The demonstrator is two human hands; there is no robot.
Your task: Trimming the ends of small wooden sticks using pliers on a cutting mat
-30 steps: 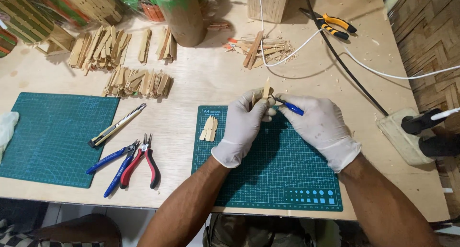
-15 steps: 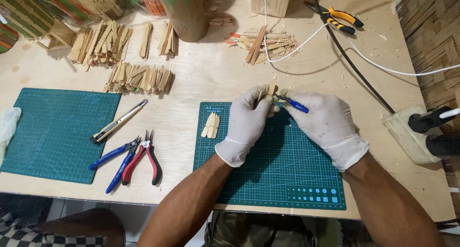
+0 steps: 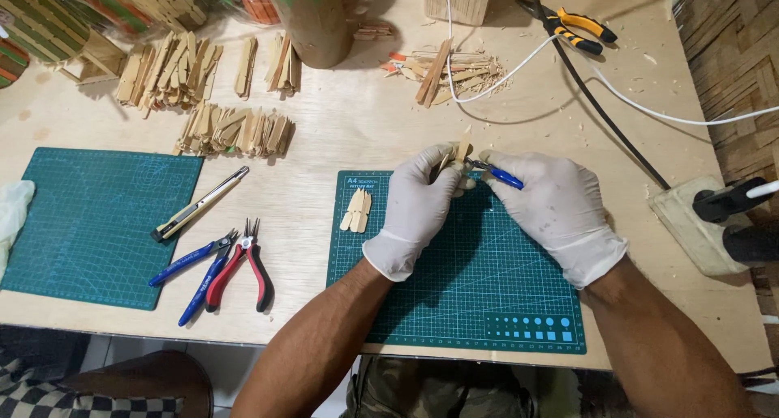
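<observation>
Both hands wear white gloves and meet over the far edge of a green cutting mat [image 3: 479,288]. My left hand [image 3: 418,203] pinches a small pale wooden stick piece [image 3: 462,147] upright between its fingertips. My right hand [image 3: 556,211] grips a small blue-handled cutter [image 3: 497,173] whose tip touches the stick. A few short cut wooden pieces [image 3: 356,209] lie on the mat's left corner, just left of my left hand.
A second green mat [image 3: 89,223] lies at left. Beside it are a utility knife [image 3: 199,204], blue pliers [image 3: 193,264] and red pliers [image 3: 247,264]. Piles of wooden sticks [image 3: 231,130], a cylinder [image 3: 312,20], orange-handled pliers [image 3: 572,24], cables and a power strip [image 3: 698,223] surround the area.
Both hands stay together at the mat's far edge with the stick and cutter; only a slight shift of the view is seen.
</observation>
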